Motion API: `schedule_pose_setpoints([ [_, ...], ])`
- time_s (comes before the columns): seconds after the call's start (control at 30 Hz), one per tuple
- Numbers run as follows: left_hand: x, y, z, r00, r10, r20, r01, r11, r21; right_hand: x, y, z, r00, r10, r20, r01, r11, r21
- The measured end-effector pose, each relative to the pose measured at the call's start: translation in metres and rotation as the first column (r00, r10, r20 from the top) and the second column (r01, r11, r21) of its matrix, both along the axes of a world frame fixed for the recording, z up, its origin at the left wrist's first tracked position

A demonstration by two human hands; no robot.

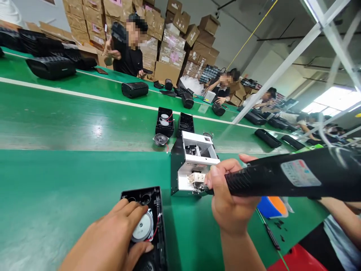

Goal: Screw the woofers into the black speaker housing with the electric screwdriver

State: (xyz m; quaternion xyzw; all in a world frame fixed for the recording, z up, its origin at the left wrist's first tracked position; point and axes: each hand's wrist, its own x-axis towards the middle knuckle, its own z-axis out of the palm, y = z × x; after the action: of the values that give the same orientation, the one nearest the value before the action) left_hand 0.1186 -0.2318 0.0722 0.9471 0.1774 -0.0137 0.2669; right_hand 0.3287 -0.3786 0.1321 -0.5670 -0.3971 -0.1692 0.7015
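Observation:
My right hand (234,192) is wrapped round a black electric screwdriver (262,173), held almost level. Its tip end is at the front outlet of a white and black screw feeder (194,165); the exact contact is hidden by my fingers. My left hand (109,233) curls over a round silver-backed speaker (143,227), fingers on one side and thumb on the other. The speaker sits in an open black plastic housing (162,241) on the green bench. A red wire (156,229) runs beside the speaker.
Behind the feeder lie an open housing with speakers (165,122), another housing (186,122) and a loose speaker (160,139). To the right are a blue and orange tape roll (272,207) and a thin screwdriver (271,235). Co-workers (128,56) sit across the line.

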Motion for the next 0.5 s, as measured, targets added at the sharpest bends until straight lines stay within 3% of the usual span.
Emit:
schedule_pose_setpoints([
  [0.1, -0.003, 0.001, 0.004, 0.998, 0.004, 0.059, -0.004, 1.000, -0.002, -0.002, 0.000, 0.000, 0.999, -0.021, -0.041, 0.021, 1.000, -0.005],
  [0.17, -0.003, 0.000, 0.010, 1.000, 0.002, 0.015, -0.002, 1.000, -0.018, -0.006, -0.002, 0.003, 0.991, 0.021, -0.130, -0.024, 1.000, -0.017],
  [0.37, 0.006, -0.005, 0.035, 0.992, -0.004, -0.127, -0.004, 0.998, -0.063, -0.041, -0.022, 0.016, 0.887, 0.266, -0.378, -0.272, 0.961, 0.039],
  [0.5, 0.006, -0.005, 0.040, 0.992, -0.017, -0.123, 0.004, 0.995, -0.101, -0.058, -0.042, 0.012, 0.824, 0.482, -0.297, -0.486, 0.871, 0.067],
])
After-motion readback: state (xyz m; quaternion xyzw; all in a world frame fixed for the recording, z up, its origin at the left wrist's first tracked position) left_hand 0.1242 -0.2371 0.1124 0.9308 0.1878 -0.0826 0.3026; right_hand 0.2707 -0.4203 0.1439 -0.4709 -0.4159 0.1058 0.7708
